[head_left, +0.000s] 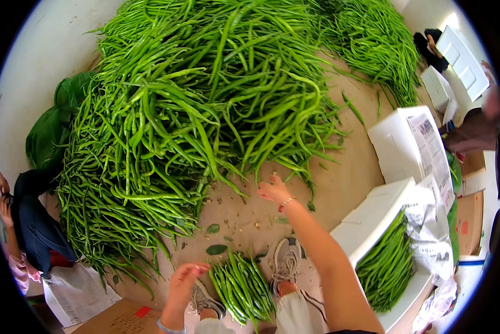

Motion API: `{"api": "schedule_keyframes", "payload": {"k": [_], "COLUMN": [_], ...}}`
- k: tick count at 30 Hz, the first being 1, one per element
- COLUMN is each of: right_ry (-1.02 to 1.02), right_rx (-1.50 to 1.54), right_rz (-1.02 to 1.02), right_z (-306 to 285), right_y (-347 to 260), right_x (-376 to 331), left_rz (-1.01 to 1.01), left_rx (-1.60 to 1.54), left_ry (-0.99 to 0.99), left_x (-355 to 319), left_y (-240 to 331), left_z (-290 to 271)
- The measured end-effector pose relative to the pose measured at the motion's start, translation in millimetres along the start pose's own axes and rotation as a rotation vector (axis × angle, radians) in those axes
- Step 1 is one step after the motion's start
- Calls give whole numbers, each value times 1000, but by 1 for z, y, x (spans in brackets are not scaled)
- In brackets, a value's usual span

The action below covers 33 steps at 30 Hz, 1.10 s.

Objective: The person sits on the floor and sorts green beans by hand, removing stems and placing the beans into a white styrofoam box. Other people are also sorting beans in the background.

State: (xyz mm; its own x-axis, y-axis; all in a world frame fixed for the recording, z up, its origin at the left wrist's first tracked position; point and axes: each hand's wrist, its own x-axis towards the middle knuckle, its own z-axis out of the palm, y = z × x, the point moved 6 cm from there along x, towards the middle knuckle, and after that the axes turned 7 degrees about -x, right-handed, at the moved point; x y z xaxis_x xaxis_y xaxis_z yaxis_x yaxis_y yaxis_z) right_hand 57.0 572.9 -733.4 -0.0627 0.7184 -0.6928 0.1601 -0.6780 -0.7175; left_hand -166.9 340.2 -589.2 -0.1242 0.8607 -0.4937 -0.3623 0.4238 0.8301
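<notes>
Right hand: our right hand is stretched forward, arm nearly straight, palm down with fingers spread and clamped on nothing, at the near fringe of the big heap of green beans.
Left hand: our left hand is raised close to the body, fingers loosely curled and a little apart, tips touching the left edge of the small bundle of beans; we cannot tell whether it grips any.
Small bundle: it lies on the floor between our two shoes, stems lined up (roughly pointing away from us).
Hidden or cut off: the heap runs past the top rim; a seated person at the left is partly cut by the edge; the right forearm covers part of the near white box.
Boxes: the near box holds packed beans on paper lining; a second white box sits just beyond it.
Open room: bare brown floor lies between the heap's edge, our shoes and the boxes, with scattered leaves.
</notes>
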Motion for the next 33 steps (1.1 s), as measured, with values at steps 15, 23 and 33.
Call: {"api": "schedule_keyframes", "payload": {"k": [15,23,33], "right_ry": [-892,-46,-7], "right_rx": [-399,-15,-185], "right_rz": [-203,25,-281], "right_z": [65,30,3], "right_y": [87,1,34], "right_x": [-161,60,13], "left_rz": [-490,-451,-361], "left_rx": [-186,-366,-361], "left_ry": [-264,-213,-350], "left_x": [149,115,96], "left_y": [-42,-34,-15], "left_z": [93,52,26]}}
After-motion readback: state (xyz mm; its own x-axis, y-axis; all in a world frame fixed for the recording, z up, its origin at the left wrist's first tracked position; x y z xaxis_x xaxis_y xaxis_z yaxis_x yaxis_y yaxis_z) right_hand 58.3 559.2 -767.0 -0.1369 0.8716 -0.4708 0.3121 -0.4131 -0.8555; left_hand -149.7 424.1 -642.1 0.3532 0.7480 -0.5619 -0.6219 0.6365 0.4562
